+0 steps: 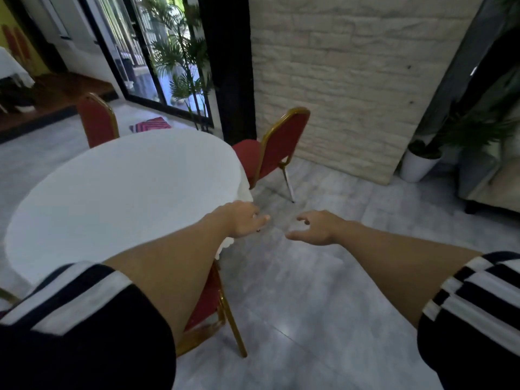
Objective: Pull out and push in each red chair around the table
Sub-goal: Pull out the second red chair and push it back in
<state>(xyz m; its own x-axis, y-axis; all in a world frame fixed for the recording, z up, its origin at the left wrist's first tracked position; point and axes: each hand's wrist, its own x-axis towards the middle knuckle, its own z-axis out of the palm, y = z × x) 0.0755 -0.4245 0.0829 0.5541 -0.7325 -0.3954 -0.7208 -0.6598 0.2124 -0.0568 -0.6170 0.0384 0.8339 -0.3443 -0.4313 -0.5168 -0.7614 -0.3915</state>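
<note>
Bare forearms, short black sleeves [84, 327] with white stripes, no rings or watch visible.

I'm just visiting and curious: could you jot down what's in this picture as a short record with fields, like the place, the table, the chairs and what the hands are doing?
place: indoor room, grey tiled floor, pale brick wall
table: round, white cloth
far-right chair: red, seat partly out from table
far-left chair: red, behind table
near chair: red, under left arm, close against table
left hand: open, empty
right hand: open, empty
extras: potted plant, striped mat
</note>
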